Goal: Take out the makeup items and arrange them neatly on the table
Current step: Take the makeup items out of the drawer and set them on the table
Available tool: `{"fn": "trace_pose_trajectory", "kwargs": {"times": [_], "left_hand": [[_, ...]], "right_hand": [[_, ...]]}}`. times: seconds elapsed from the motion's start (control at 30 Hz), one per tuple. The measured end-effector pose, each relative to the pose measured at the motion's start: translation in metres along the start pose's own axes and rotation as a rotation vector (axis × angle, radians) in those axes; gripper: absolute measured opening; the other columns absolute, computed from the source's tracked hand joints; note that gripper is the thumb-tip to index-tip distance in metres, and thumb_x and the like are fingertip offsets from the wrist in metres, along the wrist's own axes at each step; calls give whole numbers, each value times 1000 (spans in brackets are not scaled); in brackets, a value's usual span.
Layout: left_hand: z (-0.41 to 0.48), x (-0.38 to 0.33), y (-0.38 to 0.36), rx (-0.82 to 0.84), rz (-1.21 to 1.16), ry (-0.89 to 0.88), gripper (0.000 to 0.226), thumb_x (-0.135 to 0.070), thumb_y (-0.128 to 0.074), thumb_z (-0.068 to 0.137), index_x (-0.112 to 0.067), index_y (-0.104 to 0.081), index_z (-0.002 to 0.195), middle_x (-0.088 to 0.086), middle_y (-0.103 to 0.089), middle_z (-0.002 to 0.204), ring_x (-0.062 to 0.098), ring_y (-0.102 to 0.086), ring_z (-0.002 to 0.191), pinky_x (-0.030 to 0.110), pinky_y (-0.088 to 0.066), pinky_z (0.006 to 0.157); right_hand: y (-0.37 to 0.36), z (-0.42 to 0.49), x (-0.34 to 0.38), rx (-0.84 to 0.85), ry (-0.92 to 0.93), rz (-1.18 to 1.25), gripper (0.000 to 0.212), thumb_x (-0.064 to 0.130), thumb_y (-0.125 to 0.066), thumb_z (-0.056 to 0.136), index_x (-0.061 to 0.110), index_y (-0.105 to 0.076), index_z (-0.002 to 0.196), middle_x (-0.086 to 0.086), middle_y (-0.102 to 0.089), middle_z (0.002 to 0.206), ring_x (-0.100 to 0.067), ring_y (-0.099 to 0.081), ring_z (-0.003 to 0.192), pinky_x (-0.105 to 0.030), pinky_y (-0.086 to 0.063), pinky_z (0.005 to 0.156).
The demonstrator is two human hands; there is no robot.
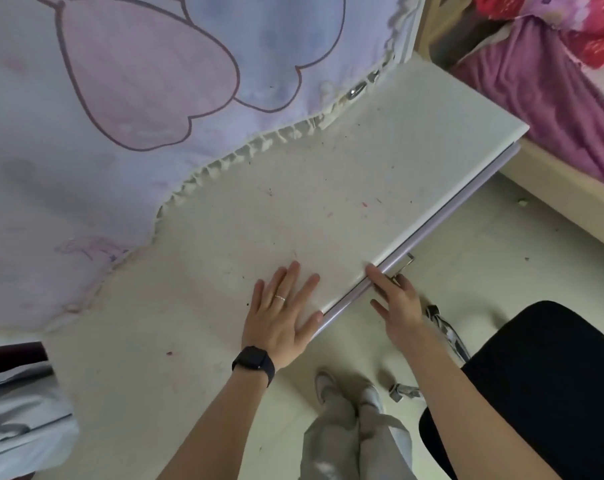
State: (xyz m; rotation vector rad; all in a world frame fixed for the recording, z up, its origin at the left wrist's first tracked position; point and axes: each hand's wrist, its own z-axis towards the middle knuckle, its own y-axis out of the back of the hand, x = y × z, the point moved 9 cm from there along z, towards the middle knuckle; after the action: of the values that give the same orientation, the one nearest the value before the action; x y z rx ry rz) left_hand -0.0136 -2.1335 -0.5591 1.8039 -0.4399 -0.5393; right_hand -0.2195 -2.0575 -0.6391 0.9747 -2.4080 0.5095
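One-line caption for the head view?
Left hand flat on the cream tabletop; right hand at the lilac drawer's metal handle.

Soft, even daylight, wide-angle view with slight softness

The pale tabletop [328,188] is brightly and evenly lit with no glare; the hands cast only faint, diffuse shadows, and a soft shadow lies on the floor [466,244] beside the black chair seat [543,393]. Straight edges bow toward the frame borders, and detail smears at the corners, especially lower left.
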Motion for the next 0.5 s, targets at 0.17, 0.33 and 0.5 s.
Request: {"fn": "trace_pose_trajectory", "kwargs": {"times": [0.17,0.33,0.5], "left_hand": [[0,5,-4,-21,8,7,61,-65,-16,99,-46,-8,156,-9,3,167,13,1,154,41,2,123],[1,6,-6,-25,3,-13,62,-66,-18,98,-47,-5,156,-10,5,167,12,4,153,43,1,124],[2,5,-7,-33,9,-7,64,-66,-21,97,-49,1,155,-10,8,167,10,8,153,45,-1,123]], "right_hand": [[7,8,3,-32,45,-8,108,49,-93,40,19,-47,133,-7,-65,126,-20,-64,112,-35,-53,94],[30,-4,-4,-70,85,-65,92,51,-85,49,20,-49,128,-13,-62,126,-26,-64,111,-36,-53,83],[64,-23,-18,-120,44,-77,101,52,-80,52,17,-44,140,-8,-61,127,-19,-63,109,-37,-54,81]]}}
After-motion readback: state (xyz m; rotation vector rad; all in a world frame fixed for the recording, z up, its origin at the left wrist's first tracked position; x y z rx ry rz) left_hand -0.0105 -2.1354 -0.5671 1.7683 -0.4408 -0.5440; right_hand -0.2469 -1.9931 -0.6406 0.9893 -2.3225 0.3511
